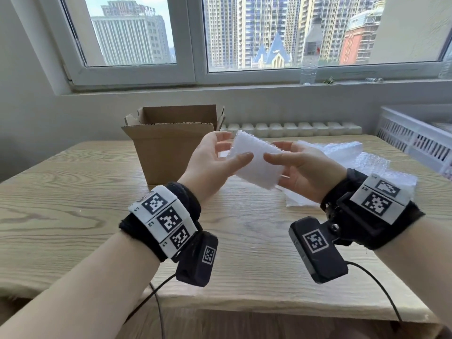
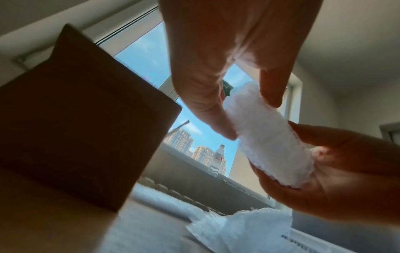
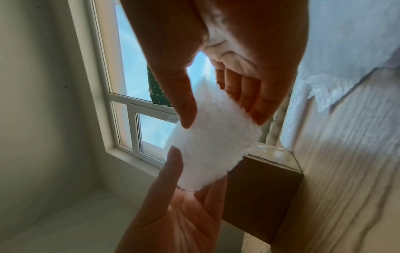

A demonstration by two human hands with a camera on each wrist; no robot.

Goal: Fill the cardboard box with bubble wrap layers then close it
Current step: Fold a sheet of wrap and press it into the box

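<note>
1. Both hands hold one small white rectangular bubble wrap piece [image 1: 255, 160] in the air over the light wood-grain table [image 1: 73, 192], just right of the open brown cardboard box [image 1: 168, 143]. The left hand [image 1: 215, 160] pinches its left edge, thumb in front, fingers behind. The right hand [image 1: 300, 165] pinches the right edge the same way.
2. The grip is light, fingertips only. Risk: the piece slips out when one hand lets go to carry it, since it is limp and smooth.
3. The box flaps stand up, and the near flap leans toward the hands. Risk: the piece or a wrist catches that flap on the way in and folds it inward, blocking the opening.
4. The box looks light, and its inside is not visible from here, so the fill level is unknown. Risk: a push on the wall slides or tips it, with no hand bracing it.
5. More clear crumpled bubble wrap sheets [image 1: 362, 162] lie on the table to the right, partly under the right wrist. Risk: the wrist camera or its cable drags them toward the table edge.
6. Risk: a piece dropped in bunched rather than flat wastes room, so later layers bulge and the flaps will not close level.
7. The clear plastic water bottle [image 1: 310, 52] on the windowsill is well apart, low risk.
</note>
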